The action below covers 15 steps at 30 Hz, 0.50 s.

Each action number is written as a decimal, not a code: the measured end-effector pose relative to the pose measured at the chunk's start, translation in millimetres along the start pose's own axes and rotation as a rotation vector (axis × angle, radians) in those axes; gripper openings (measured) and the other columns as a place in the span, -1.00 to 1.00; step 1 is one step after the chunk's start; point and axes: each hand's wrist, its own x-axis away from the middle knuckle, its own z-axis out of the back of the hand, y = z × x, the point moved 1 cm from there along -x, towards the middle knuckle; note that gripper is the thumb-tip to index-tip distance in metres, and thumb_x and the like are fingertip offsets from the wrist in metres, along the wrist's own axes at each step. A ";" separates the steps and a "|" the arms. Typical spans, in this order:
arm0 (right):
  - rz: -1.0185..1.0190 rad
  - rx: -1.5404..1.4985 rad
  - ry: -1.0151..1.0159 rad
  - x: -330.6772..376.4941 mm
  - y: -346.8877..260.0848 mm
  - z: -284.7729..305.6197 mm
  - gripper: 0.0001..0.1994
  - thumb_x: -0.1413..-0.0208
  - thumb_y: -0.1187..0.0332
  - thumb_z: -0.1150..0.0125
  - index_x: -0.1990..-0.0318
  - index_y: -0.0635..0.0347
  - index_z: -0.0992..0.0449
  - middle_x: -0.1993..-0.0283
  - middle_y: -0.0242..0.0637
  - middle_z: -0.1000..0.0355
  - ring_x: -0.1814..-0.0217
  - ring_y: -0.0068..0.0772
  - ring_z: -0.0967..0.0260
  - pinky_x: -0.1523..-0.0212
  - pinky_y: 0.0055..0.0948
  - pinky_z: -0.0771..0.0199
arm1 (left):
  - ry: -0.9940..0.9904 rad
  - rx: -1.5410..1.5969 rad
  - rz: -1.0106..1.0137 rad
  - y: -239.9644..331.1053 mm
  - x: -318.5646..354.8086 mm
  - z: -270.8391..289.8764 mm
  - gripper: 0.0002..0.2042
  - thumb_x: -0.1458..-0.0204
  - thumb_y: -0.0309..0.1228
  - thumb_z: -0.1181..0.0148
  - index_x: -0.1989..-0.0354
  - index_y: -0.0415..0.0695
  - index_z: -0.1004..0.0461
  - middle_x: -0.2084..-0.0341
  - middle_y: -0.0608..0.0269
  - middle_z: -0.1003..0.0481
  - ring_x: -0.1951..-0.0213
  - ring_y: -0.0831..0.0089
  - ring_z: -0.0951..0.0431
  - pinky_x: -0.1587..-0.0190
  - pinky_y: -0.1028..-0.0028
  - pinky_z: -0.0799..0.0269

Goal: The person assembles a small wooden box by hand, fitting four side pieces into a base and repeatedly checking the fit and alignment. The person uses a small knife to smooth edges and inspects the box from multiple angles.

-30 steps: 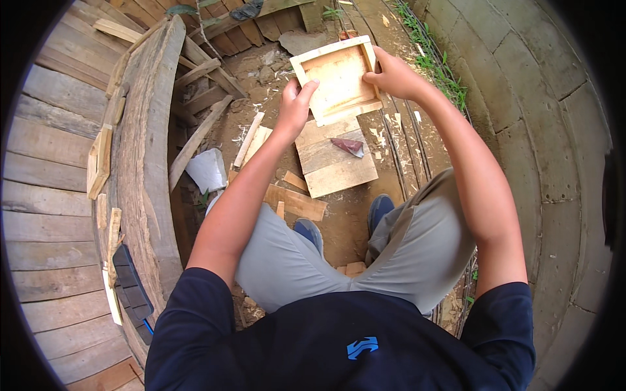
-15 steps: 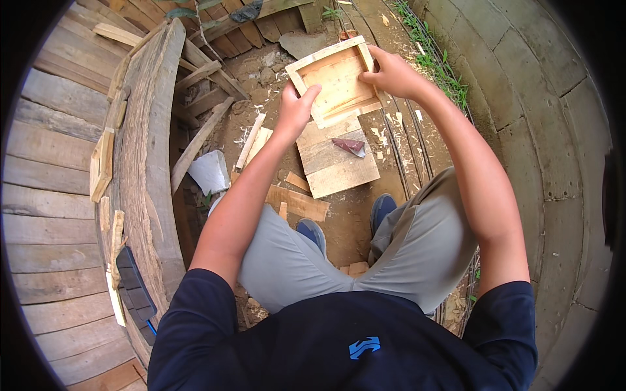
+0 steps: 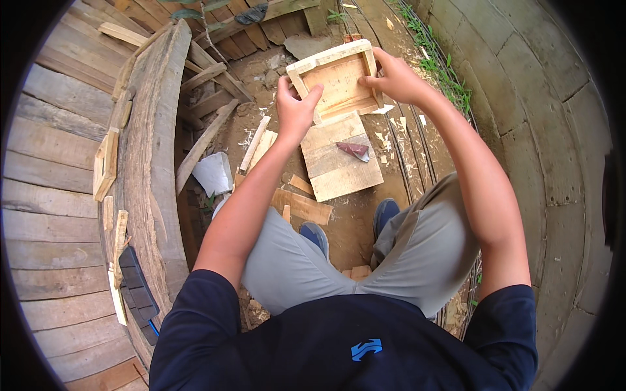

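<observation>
Both hands hold up a shallow wooden box (image 3: 336, 83), a pale tray-like frame with a flat bottom, tilted so its hollow side faces me. My left hand (image 3: 297, 107) grips the left side, thumb over the inner edge. Around the right side my right hand (image 3: 393, 79) is closed, its thumb reaching inside. Below the box stands a low block topped with wooden boards (image 3: 339, 173). On that top lies a folded piece of dark reddish sandpaper (image 3: 354, 150), its end pale.
A thick weathered plank (image 3: 147, 150) runs along the left, bearing a small wooden frame (image 3: 106, 164), wood strips and a dark-screened phone (image 3: 138, 287). Offcuts (image 3: 303, 205), a white stone-like chunk (image 3: 213, 174) and shavings litter the ground. A grey block wall (image 3: 541, 143) rises on the right.
The box has tipped slightly, its far rim now showing more of its outer edge. Both hands stay on it, and the whole view has shifted a little.
</observation>
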 end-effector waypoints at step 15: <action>0.494 0.245 0.136 11.3 -30.5 7.2 -0.44 0.08 0.34 -0.56 -0.11 0.00 -0.45 -0.03 -0.24 -0.50 -0.08 -0.03 -0.49 -0.09 -0.15 -0.51 | 0.296 -0.248 -0.294 5.3 -15.1 21.3 -0.63 0.04 -0.77 -0.32 0.06 -0.14 -0.53 0.15 0.28 -0.63 0.05 0.45 -0.60 -0.04 0.43 -0.48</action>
